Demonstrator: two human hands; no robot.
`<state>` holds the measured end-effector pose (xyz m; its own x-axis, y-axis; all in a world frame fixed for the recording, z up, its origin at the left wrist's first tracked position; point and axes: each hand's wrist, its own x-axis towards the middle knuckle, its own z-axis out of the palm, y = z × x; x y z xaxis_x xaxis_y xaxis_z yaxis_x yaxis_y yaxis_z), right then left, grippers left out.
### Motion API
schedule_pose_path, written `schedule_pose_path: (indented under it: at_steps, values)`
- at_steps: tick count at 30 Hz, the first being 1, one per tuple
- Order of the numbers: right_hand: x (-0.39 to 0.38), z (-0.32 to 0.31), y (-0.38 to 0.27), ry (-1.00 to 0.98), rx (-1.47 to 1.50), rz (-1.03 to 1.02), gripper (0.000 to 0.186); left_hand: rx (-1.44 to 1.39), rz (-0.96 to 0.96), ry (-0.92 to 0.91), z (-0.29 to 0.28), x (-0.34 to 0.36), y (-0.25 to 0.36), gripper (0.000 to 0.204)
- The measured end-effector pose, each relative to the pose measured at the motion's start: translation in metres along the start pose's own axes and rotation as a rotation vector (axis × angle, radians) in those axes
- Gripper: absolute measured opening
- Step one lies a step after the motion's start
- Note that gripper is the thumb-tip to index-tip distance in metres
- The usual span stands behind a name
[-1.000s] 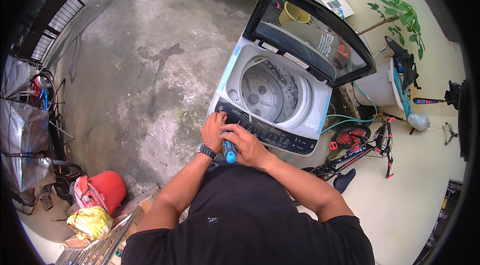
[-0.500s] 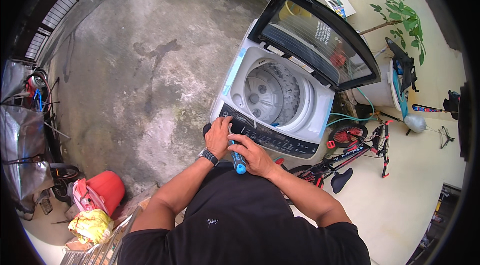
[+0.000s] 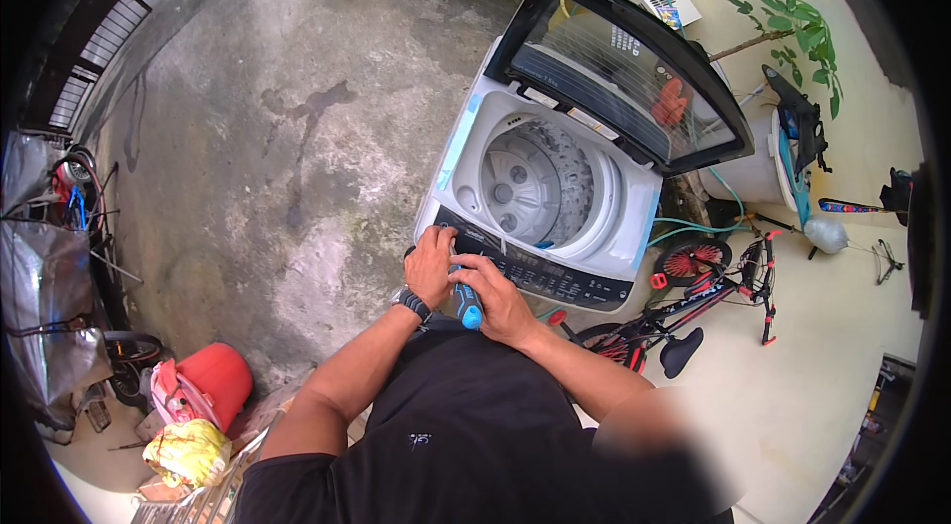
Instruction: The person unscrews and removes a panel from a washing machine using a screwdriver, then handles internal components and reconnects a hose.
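A top-load washing machine (image 3: 550, 271) stands in front of me with its dark-framed glass lid (image 3: 634, 68) raised, showing the metal drum (image 3: 525, 182). At the left end of its black control panel (image 3: 540, 271), my left hand (image 3: 429, 264) rests with its fingers curled together; what lies under the fingertips is hidden. Close beside it my right hand (image 3: 502, 303) is closed about a screwdriver (image 3: 468, 306) with a blue and black handle. The handle's blue end points toward me, and the tip is covered by my hands.
A small black and red bicycle (image 3: 693, 301) leans at the right, near a green hose (image 3: 693, 227) and a white tub (image 3: 748, 167). A red bucket (image 3: 215, 380) and a yellow bag (image 3: 188, 452) sit at lower left. Concrete floor (image 3: 248, 128) stretches left of the machine.
The screwdriver's handle and my right hand have shifted slightly; the handle's end sits a little higher and further left. My left hand stays at the panel's corner.
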<state>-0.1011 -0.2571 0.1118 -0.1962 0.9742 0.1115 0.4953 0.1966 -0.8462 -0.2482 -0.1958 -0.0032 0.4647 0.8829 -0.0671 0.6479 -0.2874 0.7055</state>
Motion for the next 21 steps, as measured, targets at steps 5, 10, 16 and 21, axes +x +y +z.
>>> schedule_pose_path:
  at_steps: [5,10,16,21]
  values:
    - [0.025,-0.002,-0.017,0.251,-0.007,0.046,0.043,0.094,0.002,-0.117,-0.015,0.020,0.001,0.040]
    - [0.060,-0.005,-0.035,0.321,0.236,-0.001,0.024,0.010,0.154,-0.185,-0.033,0.036,-0.017,0.026]
    - [0.076,0.010,-0.017,0.352,0.433,-0.005,0.025,-0.011,0.111,-0.155,-0.041,0.039,-0.017,0.023]
    - [0.073,-0.031,0.015,-0.177,0.549,0.034,0.033,-0.151,0.207,-0.127,-0.064,0.035,0.007,0.025]
